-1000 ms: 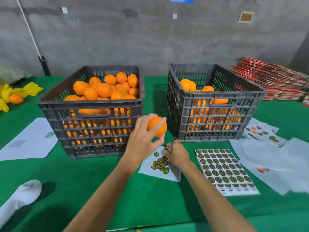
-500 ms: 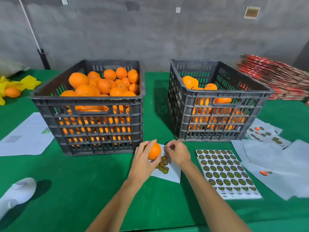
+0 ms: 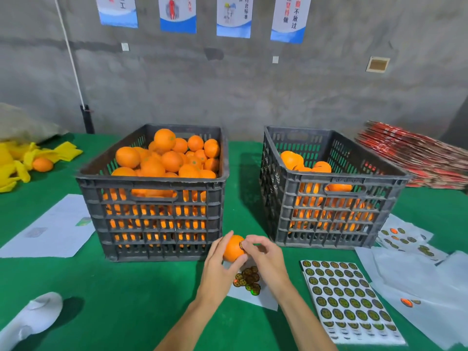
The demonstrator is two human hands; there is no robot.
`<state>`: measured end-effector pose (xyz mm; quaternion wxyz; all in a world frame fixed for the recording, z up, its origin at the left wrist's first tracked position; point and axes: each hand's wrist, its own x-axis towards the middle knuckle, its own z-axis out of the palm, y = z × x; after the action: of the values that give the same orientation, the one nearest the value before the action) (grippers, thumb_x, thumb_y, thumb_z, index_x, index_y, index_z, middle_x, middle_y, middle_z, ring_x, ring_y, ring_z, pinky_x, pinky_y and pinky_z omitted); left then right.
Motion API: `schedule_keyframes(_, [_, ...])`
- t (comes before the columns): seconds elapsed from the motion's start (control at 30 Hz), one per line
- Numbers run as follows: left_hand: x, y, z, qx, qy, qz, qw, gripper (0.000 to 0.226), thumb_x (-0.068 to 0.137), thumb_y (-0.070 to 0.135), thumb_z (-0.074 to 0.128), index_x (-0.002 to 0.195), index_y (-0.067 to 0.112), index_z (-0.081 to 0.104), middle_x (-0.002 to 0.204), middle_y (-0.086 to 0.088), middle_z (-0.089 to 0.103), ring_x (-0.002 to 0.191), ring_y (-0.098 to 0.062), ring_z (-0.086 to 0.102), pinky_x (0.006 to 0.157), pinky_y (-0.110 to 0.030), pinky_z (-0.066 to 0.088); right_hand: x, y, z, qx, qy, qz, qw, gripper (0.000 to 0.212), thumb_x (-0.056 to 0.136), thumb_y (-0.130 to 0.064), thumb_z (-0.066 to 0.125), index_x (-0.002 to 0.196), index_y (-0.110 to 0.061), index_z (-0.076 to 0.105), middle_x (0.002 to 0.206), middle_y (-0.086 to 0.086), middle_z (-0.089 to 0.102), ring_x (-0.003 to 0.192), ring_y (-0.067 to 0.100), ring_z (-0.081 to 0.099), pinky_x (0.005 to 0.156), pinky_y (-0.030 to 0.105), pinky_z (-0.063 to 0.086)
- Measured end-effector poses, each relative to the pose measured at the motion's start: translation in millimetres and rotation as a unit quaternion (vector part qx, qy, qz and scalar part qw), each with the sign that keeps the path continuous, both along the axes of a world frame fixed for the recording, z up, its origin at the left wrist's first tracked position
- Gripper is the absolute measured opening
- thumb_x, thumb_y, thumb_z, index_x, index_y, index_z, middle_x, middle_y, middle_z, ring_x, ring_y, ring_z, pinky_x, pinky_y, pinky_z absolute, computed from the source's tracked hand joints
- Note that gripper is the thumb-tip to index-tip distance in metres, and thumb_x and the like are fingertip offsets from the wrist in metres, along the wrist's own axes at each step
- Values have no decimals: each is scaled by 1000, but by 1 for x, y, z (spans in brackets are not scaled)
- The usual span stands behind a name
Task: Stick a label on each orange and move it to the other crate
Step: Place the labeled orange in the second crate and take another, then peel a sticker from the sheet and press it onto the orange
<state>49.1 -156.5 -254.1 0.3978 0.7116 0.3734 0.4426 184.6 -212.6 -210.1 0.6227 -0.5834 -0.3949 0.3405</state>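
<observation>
My left hand (image 3: pixel 219 271) grips an orange (image 3: pixel 232 248) just above the green table, in front of the gap between the two crates. My right hand (image 3: pixel 263 259) pinches a small round label (image 3: pixel 241 245) against the orange's right side. Beneath my hands lies a small white sheet with a cluster of labels (image 3: pixel 248 279). The left grey crate (image 3: pixel 152 196) is heaped with oranges. The right grey crate (image 3: pixel 329 196) holds fewer oranges, piled lower.
A full label sheet (image 3: pixel 347 300) lies right of my hands, with used backing papers (image 3: pixel 415 269) beyond it. White papers (image 3: pixel 50 229) lie left of the left crate. A white cloth (image 3: pixel 33 317) sits near left. Yellow wrappers and a loose orange (image 3: pixel 42 164) lie far left; red stacked cartons (image 3: pixel 415 158) far right.
My left hand lowered the orange from crate height to just above the table. My right hand lifted a label off the small sheet and brought it onto the orange.
</observation>
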Motion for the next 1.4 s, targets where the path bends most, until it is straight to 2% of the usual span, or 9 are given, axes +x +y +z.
schedule_keyframes(0.13, [7, -2, 34, 43, -33, -6, 999, 65, 90, 40, 76, 137, 69, 40, 141, 32, 42, 124, 8, 51, 87, -4, 46, 5, -6, 25, 28, 2, 22, 999, 45, 87, -41, 78, 130, -32, 64, 124, -11, 66, 108, 7, 67, 85, 27, 59])
schedule_keyframes(0.37, [40, 7, 118, 119, -9, -9, 993, 70, 95, 26, 72, 152, 50, 38, 153, 28, 38, 132, 8, 43, 97, 1, 37, 25, 1, 98, 79, 8, 77, 994, 39, 97, -43, 65, 119, -11, 72, 107, 12, 77, 102, 31, 74, 85, 36, 61])
schedule_keyframes(0.43, [53, 10, 143, 118, -12, -10, 993, 72, 95, 25, 71, 153, 50, 36, 154, 27, 39, 133, 10, 40, 103, 0, 31, 36, 3, 122, 107, -31, 50, 992, 37, 94, -43, 68, 116, -14, 73, 106, 7, 78, 102, 26, 74, 82, 30, 61])
schedule_keyframes(0.53, [70, 15, 174, 111, -5, -44, 993, 75, 96, 26, 71, 157, 43, 30, 159, 19, 37, 140, -2, 41, 118, -28, 39, 55, 7, 150, 139, -82, 8, 987, 35, 90, -40, 76, 122, -26, 70, 113, -5, 76, 106, 13, 72, 84, 23, 58])
schedule_keyframes(0.63, [76, 23, 194, 143, 34, -41, 988, 70, 97, 38, 68, 157, 38, 31, 160, 19, 33, 143, -4, 39, 119, -35, 38, 76, 15, 172, 114, -159, -106, 975, 57, 83, -43, 83, 134, -34, 59, 122, -13, 66, 103, 2, 66, 84, 18, 53])
schedule_keyframes(0.9, [24, 75, 222, 226, 146, 65, 961, 43, 101, 34, 62, 141, 21, 56, 147, 5, 52, 139, -14, 45, 117, -28, 34, 139, 42, 191, -43, -400, -252, 880, 69, 92, -43, 71, 152, -24, 42, 153, 3, 46, 134, 33, 45, 109, 51, 41])
schedule_keyframes(1.03, [-13, 112, 233, 175, 250, 121, 945, 48, 99, 33, 63, 142, 13, 56, 142, -10, 58, 134, -30, 50, 110, -40, 42, 147, 55, 184, -132, -469, -256, 835, 60, 99, -40, 59, 151, -14, 44, 152, 15, 45, 132, 41, 45, 109, 50, 41])
schedule_keyframes(1.23, [-55, 170, 240, 14, 311, 82, 947, 70, 84, 39, 83, 143, 15, 53, 148, -9, 55, 135, -28, 52, 107, -39, 46, 114, 82, 184, -55, -477, -230, 847, 55, 97, -43, 63, 139, -9, 57, 140, 13, 57, 131, 32, 50, 107, 44, 41])
schedule_keyframes(1.4, [-79, 205, 226, -26, 402, 99, 910, 71, 88, 37, 79, 149, 18, 48, 151, -10, 50, 135, -31, 51, 107, -41, 46, 64, 96, 173, 19, -530, -180, 828, 51, 95, -43, 67, 133, -10, 60, 133, 7, 62, 125, 26, 55, 104, 41, 44])
